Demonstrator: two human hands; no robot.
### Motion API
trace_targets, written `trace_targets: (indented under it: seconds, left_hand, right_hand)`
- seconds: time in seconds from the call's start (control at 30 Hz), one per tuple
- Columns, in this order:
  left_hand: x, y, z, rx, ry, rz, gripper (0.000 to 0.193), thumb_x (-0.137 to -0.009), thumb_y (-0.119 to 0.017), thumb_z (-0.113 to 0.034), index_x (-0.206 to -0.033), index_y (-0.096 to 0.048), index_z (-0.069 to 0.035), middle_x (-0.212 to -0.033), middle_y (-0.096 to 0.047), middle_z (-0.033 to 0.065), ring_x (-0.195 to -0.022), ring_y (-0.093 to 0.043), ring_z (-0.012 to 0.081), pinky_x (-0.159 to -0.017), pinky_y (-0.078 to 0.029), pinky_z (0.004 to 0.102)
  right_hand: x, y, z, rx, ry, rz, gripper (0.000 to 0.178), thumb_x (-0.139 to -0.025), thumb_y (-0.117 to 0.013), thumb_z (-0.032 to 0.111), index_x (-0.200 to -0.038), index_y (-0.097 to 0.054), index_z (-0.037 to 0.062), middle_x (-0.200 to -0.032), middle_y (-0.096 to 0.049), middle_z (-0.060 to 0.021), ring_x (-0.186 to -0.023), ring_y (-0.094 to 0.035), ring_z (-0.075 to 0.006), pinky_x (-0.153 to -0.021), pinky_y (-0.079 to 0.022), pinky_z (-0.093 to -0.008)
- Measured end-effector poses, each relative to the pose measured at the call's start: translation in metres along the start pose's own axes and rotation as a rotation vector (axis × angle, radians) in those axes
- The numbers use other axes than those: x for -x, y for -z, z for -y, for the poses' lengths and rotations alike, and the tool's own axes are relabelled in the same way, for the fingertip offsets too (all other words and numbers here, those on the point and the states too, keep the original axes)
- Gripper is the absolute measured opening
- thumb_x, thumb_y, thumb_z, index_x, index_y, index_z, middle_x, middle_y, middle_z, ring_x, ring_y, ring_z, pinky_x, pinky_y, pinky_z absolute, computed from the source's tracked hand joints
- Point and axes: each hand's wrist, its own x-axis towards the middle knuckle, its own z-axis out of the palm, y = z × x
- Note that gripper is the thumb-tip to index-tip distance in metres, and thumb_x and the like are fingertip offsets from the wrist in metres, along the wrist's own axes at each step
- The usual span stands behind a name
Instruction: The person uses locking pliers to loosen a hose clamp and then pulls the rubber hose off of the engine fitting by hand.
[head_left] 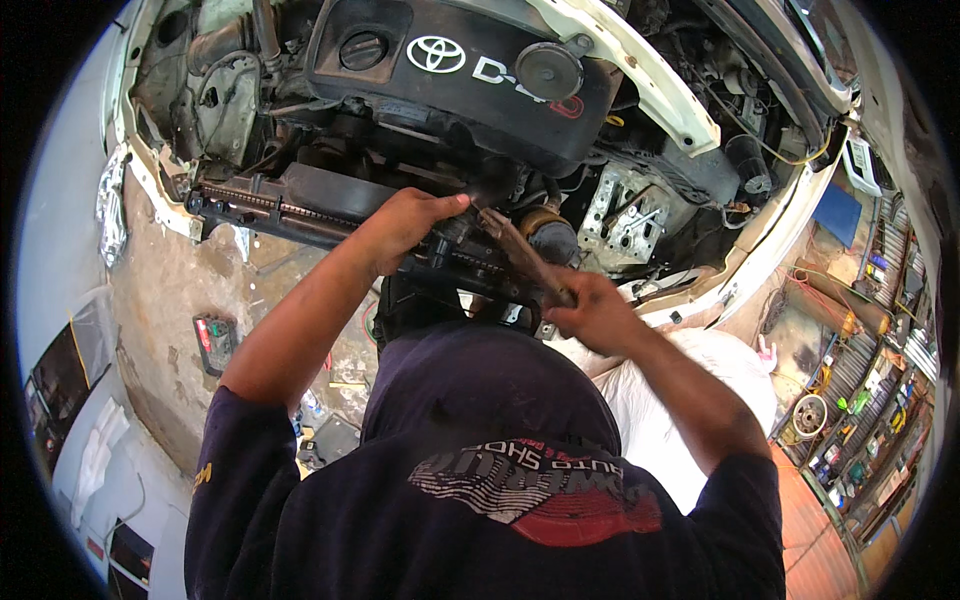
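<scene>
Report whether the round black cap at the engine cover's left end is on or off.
On: the round black cap sits sunk in the engine cover, with no open hole showing there. Its tightness cannot be told.

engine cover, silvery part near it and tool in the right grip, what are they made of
Engine cover: likely matte black moulded plastic, from its dull shell. Silvery part: probably bare cast metal, pale with ribs and holes. Tool: dull brown, rusty metal or wood, unclear.

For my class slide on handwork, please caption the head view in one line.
Right hand gripping a long brownish tool beside a car engine, left hand near the tool's far end.
</scene>
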Motion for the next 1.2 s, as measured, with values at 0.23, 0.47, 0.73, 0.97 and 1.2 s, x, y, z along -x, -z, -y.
trace_targets:
  seconds: [0.23, 0.47, 0.73, 0.97, 1.2]
  left_hand:
    - [-0.015, 0.015, 0.005, 0.344, 0.001, 0.289, 0.038, -0.104, -0.061, -0.034, -0.123, -0.068, -0.003, -0.115, -0.075, 0.01, -0.106, -0.07, 0.0247, -0.099, -0.05, 0.0423]
    - [-0.016, 0.013, 0.01, 0.304, -0.036, 0.267, 0.039, -0.104, -0.061, -0.029, -0.125, -0.067, 0.003, -0.116, -0.074, 0.0112, -0.108, -0.07, 0.025, -0.101, -0.051, 0.0428]
    - [-0.011, -0.026, -0.011, -0.154, -0.028, -0.062, 0.037, -0.102, -0.068, -0.026, -0.114, -0.07, 0.009, -0.105, -0.075, 0.0143, -0.085, -0.073, 0.0227, -0.081, -0.059, 0.0365]
    - [-0.003, 0.002, -0.017, -0.092, 0.031, 0.094, 0.05, -0.098, -0.072, -0.031, -0.124, -0.066, 0.011, -0.115, -0.073, 0.0174, -0.107, -0.068, 0.0246, -0.099, -0.049, 0.0383]
    - [0.016, 0.005, 0.004, -0.309, -0.228, 0.069, 0.083, -0.087, -0.083, -0.027, -0.153, -0.043, 0.004, -0.135, -0.064, 0.0194, -0.123, -0.061, 0.0288, -0.109, -0.045, 0.038]
  right_hand:
    - [-0.003, 0.062, 0.127, 0.345, -0.204, 0.132, 0.04, -0.08, -0.067, 0.007, -0.12, -0.067, -0.0022, -0.076, -0.069, -0.0115, -0.058, -0.068, -0.0181, -0.052, -0.055, -0.0346]
    - [-0.025, 0.091, 0.129, 0.481, -0.271, 0.303, 0.061, -0.076, -0.072, 0.004, -0.137, -0.064, 0.0032, -0.077, -0.069, -0.0095, -0.061, -0.066, -0.0158, -0.058, -0.055, -0.0325]
    - [-0.005, -0.038, -0.06, 0.028, 0.183, -0.214, 0.052, -0.092, -0.069, 0.014, -0.142, -0.057, 0.0055, -0.091, -0.068, -0.0089, -0.076, -0.065, -0.0197, -0.072, -0.054, -0.0359]
    - [0.002, 0.002, -0.014, 0.27, -0.06, -0.019, 0.06, -0.089, -0.066, 0.016, -0.148, -0.055, 0.0142, -0.106, -0.072, -0.0235, -0.095, -0.072, -0.035, -0.085, -0.055, -0.0441]
    - [0.025, 0.016, -0.006, 0.402, -0.157, -0.024, 0.042, -0.089, -0.067, 0.023, -0.128, -0.066, 0.01, -0.101, -0.07, -0.0238, -0.101, -0.07, -0.0397, -0.091, -0.054, -0.0484]
